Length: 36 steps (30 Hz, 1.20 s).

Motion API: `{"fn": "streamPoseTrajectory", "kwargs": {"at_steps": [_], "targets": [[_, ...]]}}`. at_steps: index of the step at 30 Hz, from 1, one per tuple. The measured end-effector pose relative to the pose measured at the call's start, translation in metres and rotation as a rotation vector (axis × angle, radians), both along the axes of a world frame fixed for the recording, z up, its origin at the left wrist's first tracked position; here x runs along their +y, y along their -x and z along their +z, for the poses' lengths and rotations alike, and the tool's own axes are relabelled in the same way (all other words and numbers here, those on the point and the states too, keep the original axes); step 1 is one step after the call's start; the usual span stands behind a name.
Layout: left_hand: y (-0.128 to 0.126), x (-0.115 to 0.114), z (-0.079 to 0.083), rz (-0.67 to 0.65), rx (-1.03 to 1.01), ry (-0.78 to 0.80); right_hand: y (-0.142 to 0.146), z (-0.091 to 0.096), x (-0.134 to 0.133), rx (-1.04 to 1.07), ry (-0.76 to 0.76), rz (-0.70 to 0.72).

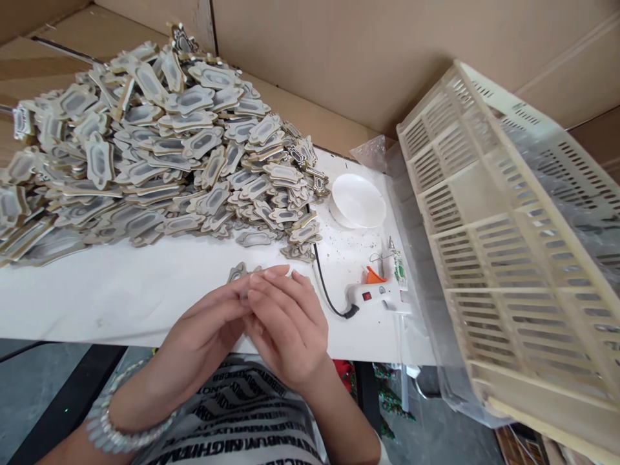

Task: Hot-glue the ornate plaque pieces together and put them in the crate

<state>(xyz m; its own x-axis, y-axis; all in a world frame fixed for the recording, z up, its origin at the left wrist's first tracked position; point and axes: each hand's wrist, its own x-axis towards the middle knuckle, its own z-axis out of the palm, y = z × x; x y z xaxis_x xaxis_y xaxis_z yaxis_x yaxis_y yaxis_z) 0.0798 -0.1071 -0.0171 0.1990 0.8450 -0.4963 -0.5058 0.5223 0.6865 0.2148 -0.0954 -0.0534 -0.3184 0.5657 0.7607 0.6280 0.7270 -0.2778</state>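
Note:
My left hand (206,323) and my right hand (293,332) meet at the table's front edge, fingers bent and pressed against each other. A small greyish bit (243,293) shows between the fingertips; most of it is hidden, so its kind cannot be told. Just beyond my left fingers lies a grey ornate-edged plate (237,272), partly covered by the hand. Past both hands rises a large pile of similar frame-shaped plates (188,139), grey with lighter oval or oblong centres.
A white glue gun (382,294) with an orange trigger lies to the right, its black cord (322,284) running toward the pile. Behind it stands a white bowl (358,201). A cream plastic crate (484,213) leans along the right side. Cardboard walls (329,58) enclose the back.

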Motion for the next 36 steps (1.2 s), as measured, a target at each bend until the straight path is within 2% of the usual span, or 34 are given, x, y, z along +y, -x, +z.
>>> {"fn": "streamPoseTrajectory", "kwargs": {"at_steps": [8, 13, 17, 22, 27, 33, 36], "targets": [[0.003, -0.005, 0.001, -0.013, 0.028, -0.012, -0.003, 0.019, 0.003, -0.035, -0.004, 0.053], [0.004, -0.007, -0.001, -0.055, 0.065, -0.052, -0.004, 0.021, 0.002, -0.074, -0.013, 0.045], [0.007, -0.005, 0.004, -0.092, 0.087, -0.025, -0.004, 0.016, 0.0, 0.005, 0.047, 0.084], [0.01, -0.004, 0.005, -0.109, -0.014, 0.032, -0.003, 0.012, -0.002, 0.087, 0.072, 0.062], [0.015, -0.004, 0.001, -0.082, -0.044, 0.004, -0.002, 0.018, -0.002, 0.206, 0.152, 0.044], [0.018, 0.002, 0.008, -0.22, -0.011, -0.008, -0.003, 0.024, -0.003, 0.276, 0.201, 0.088], [0.017, 0.001, 0.011, -0.206, 0.041, -0.035, -0.005, 0.024, -0.004, 0.251, 0.236, 0.108]]}}
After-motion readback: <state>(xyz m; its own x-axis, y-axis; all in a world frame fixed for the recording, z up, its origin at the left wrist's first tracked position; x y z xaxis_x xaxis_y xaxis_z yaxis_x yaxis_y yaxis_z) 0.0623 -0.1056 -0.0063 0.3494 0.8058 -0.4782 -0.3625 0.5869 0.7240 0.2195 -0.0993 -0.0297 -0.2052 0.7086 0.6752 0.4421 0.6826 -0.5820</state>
